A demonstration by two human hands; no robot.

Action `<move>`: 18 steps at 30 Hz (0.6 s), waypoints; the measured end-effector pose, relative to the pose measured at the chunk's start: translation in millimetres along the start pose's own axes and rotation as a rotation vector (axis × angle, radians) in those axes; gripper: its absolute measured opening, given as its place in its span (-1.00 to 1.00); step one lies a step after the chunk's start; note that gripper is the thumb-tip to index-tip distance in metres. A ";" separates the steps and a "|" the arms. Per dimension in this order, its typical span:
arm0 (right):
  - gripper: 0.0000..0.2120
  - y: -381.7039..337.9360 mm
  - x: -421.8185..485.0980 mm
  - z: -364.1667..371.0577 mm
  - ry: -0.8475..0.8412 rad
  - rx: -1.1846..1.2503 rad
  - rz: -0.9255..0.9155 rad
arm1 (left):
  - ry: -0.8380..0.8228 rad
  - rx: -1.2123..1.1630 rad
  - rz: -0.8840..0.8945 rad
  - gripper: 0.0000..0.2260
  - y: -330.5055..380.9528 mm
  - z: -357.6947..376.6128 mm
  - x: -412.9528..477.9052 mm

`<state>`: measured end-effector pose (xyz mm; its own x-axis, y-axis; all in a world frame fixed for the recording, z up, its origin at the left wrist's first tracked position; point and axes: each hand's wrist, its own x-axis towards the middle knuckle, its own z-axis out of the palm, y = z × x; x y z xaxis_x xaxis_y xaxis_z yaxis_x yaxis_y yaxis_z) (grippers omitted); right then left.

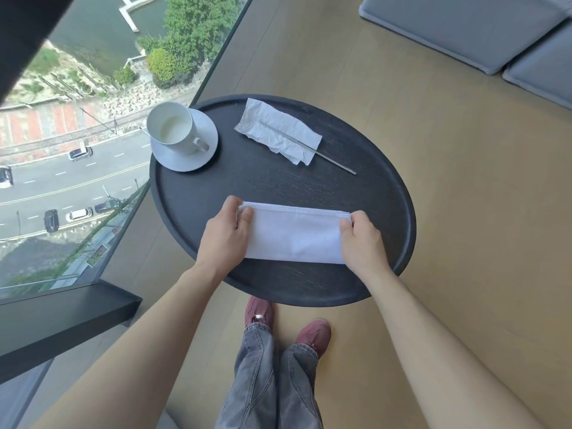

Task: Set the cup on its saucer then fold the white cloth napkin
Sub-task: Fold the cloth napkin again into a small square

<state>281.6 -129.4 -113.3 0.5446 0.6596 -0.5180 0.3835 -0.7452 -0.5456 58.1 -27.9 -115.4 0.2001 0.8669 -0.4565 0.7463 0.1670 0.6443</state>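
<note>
The cup (173, 126) already stands on its saucer (185, 156) at about ten o'clock on the round black desk (387, 193), so by my judgement only the folding is left; the white cloth napkin (295, 236) lies flat at about six o'clock on the desk, nearest the person, already doubled into a long band whose long axis runs from nine o'clock to three o'clock, with the stacked hemmed edges along its far side and what looks like the fold along its near side; the left hand (227, 232) is at the nine o'clock end and the right hand (363, 238) at the three o'clock end, each curled and pinching a far corner of the band between thumb and fingers, so both are closed on the cloth and neither is nearer than the other; the cloth is stretched evenly between them, not sagging. Because the band lies crosswise, a further fold would most likely bring one short end over to the other along that axis, and either hand could lead it; the corners would need to meet squarely or the layers may slip apart. A crumpled paper napkin (278, 137) with a metal straw (309, 148) lying across it sits at about one o'clock, well apart from the cloth and out of the way.
</note>
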 end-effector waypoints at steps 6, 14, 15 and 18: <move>-0.79 -4.9 5.0 6.4 0.079 -0.055 0.047 | 0.040 0.089 -0.048 -0.74 5.0 4.6 13.3; -0.70 -3.7 -15.4 24.7 0.419 -0.154 -0.001 | 0.229 0.346 0.050 -0.73 -1.3 10.6 11.3; -0.68 0.2 -20.9 26.5 0.481 -0.166 -0.068 | 0.300 0.359 0.108 -0.72 -3.6 13.0 6.8; -0.57 7.9 -40.8 38.6 0.447 -0.282 -0.354 | 0.354 0.420 0.412 -0.58 -3.7 29.5 -15.4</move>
<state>233.6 -158.4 -121.9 0.5842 0.8113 0.0203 0.7460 -0.5270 -0.4072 71.0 -55.7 -128.8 0.3542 0.9339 0.0491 0.8511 -0.3436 0.3969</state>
